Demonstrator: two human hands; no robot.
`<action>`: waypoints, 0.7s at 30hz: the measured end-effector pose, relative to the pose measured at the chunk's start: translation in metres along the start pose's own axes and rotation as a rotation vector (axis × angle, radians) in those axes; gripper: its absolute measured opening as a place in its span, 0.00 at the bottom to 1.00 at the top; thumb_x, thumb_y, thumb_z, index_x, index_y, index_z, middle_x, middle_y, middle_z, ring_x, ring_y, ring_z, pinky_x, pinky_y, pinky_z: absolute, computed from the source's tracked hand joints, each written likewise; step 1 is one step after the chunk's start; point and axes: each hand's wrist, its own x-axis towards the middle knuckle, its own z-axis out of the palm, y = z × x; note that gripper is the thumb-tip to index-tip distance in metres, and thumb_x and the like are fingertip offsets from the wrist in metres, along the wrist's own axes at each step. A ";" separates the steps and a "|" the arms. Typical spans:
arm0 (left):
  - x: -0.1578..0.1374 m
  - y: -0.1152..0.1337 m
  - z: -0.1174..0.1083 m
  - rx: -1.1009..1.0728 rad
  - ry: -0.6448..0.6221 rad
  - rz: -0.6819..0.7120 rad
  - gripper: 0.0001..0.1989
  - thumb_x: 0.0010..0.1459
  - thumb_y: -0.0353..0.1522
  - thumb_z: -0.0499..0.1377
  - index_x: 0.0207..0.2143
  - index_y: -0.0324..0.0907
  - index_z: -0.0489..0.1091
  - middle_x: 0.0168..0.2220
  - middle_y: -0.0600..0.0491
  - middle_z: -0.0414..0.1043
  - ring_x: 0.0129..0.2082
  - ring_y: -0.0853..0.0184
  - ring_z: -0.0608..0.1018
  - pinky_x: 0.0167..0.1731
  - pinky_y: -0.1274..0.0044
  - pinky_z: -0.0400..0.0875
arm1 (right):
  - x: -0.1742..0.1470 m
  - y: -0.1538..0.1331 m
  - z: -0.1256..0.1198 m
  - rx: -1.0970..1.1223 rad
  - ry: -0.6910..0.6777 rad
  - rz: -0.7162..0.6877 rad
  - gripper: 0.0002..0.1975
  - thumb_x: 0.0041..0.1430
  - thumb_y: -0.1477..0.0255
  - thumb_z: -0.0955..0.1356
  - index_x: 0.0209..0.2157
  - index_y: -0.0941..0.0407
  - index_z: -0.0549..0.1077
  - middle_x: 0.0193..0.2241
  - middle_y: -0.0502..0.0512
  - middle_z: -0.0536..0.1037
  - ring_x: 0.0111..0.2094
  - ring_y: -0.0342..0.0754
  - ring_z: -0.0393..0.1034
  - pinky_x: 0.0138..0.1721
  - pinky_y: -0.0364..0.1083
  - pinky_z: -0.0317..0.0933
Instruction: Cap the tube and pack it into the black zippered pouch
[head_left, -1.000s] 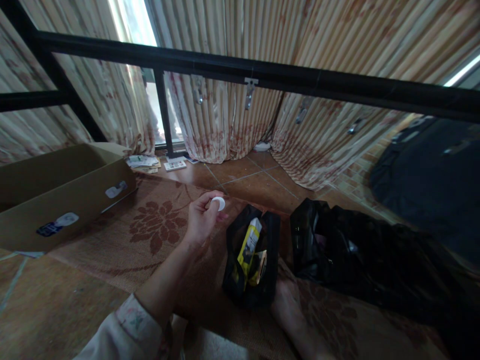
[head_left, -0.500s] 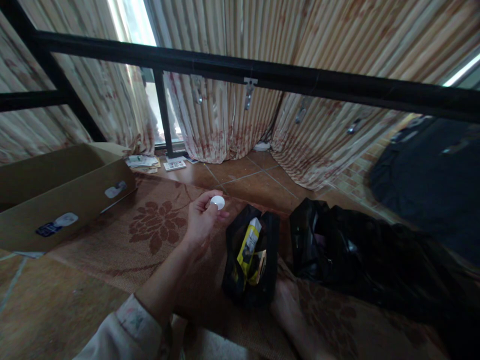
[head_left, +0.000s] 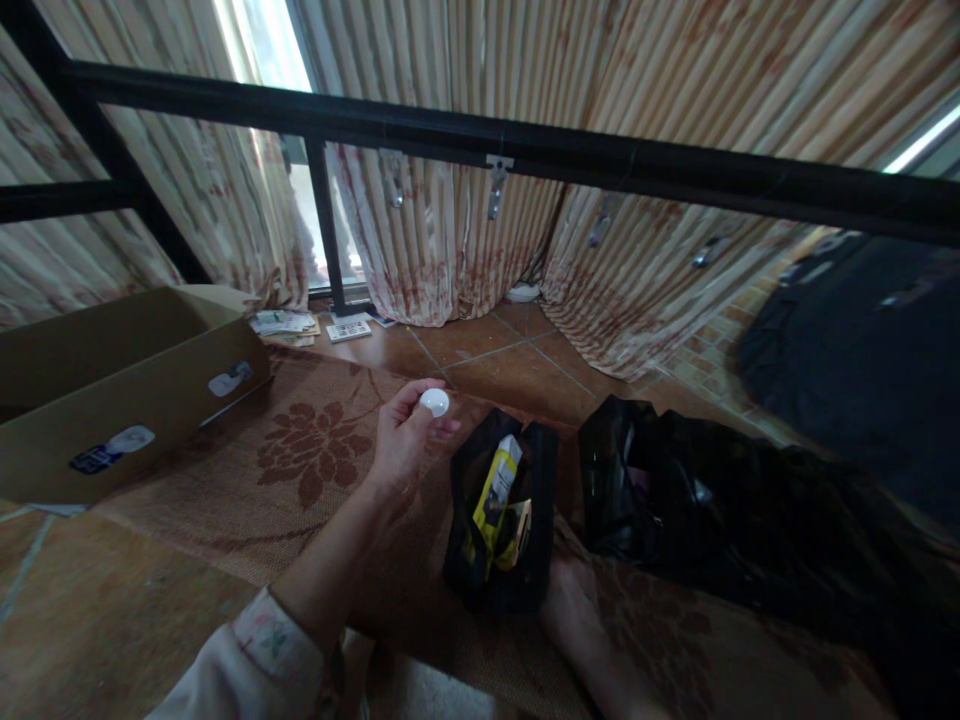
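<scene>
My left hand (head_left: 401,440) is raised over the patterned mat, pinching a small white round object (head_left: 434,401) between thumb and fingertips. Just to its right lies an open black pouch (head_left: 534,560) with a yellow-and-white tube (head_left: 499,480) sticking out of it. My right hand (head_left: 568,605) is dim at the pouch's near end and touches it. Its fingers are too dark to make out, so I cannot tell if it grips the pouch.
A black plastic bag (head_left: 675,490) lies right of the pouch and a dark bag (head_left: 862,350) sits farther right. An open cardboard box (head_left: 135,390) stands at the left. Papers (head_left: 285,323) lie by the curtains. A black metal rail (head_left: 525,150) crosses overhead.
My left hand has lifted slightly and turned the white object in its fingertips. The pouch and my right hand have stayed put.
</scene>
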 end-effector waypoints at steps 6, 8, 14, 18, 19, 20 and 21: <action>-0.002 0.002 0.002 -0.004 0.007 0.003 0.14 0.46 0.32 0.60 0.39 0.40 0.70 0.31 0.56 0.73 0.22 0.70 0.78 0.21 0.81 0.72 | 0.000 -0.002 -0.002 0.004 -0.019 0.016 0.23 0.54 0.79 0.62 0.51 0.56 0.72 0.47 0.61 0.78 0.48 0.55 0.72 0.50 0.53 0.67; -0.001 0.001 0.002 0.001 0.010 0.013 0.14 0.47 0.32 0.60 0.38 0.40 0.70 0.31 0.56 0.73 0.21 0.71 0.78 0.21 0.81 0.72 | 0.000 -0.002 -0.002 0.003 -0.026 0.022 0.22 0.54 0.79 0.62 0.51 0.57 0.73 0.47 0.61 0.77 0.48 0.55 0.72 0.50 0.52 0.67; 0.001 -0.005 -0.001 0.057 0.005 0.044 0.14 0.48 0.34 0.63 0.38 0.40 0.69 0.31 0.56 0.73 0.21 0.71 0.78 0.20 0.82 0.73 | -0.002 0.000 0.001 -0.011 -0.015 0.015 0.24 0.54 0.80 0.62 0.53 0.58 0.71 0.49 0.61 0.76 0.49 0.54 0.71 0.50 0.51 0.66; 0.002 -0.005 -0.001 0.102 0.033 0.041 0.16 0.46 0.36 0.65 0.37 0.39 0.70 0.29 0.57 0.72 0.18 0.72 0.76 0.16 0.83 0.70 | -0.002 0.001 0.002 0.009 -0.007 0.013 0.23 0.55 0.80 0.62 0.53 0.57 0.71 0.47 0.60 0.77 0.47 0.53 0.73 0.49 0.51 0.67; 0.003 -0.005 -0.001 0.108 0.043 0.038 0.15 0.46 0.37 0.65 0.36 0.39 0.70 0.29 0.58 0.71 0.18 0.72 0.76 0.16 0.83 0.70 | -0.001 0.001 0.002 0.013 0.002 0.004 0.23 0.55 0.80 0.62 0.52 0.56 0.71 0.47 0.60 0.77 0.47 0.53 0.72 0.50 0.52 0.67; 0.003 -0.005 0.000 0.114 0.050 0.033 0.15 0.46 0.37 0.65 0.36 0.39 0.70 0.28 0.58 0.71 0.17 0.73 0.76 0.15 0.83 0.69 | -0.001 0.002 0.001 0.016 0.011 -0.009 0.23 0.54 0.80 0.62 0.52 0.56 0.71 0.47 0.59 0.77 0.48 0.53 0.72 0.51 0.52 0.66; 0.003 -0.006 -0.001 0.118 0.056 0.031 0.15 0.47 0.37 0.65 0.36 0.39 0.71 0.28 0.58 0.71 0.17 0.73 0.75 0.15 0.83 0.69 | 0.000 0.002 0.001 0.019 0.017 -0.023 0.24 0.54 0.80 0.62 0.52 0.55 0.71 0.48 0.59 0.77 0.50 0.54 0.71 0.52 0.52 0.66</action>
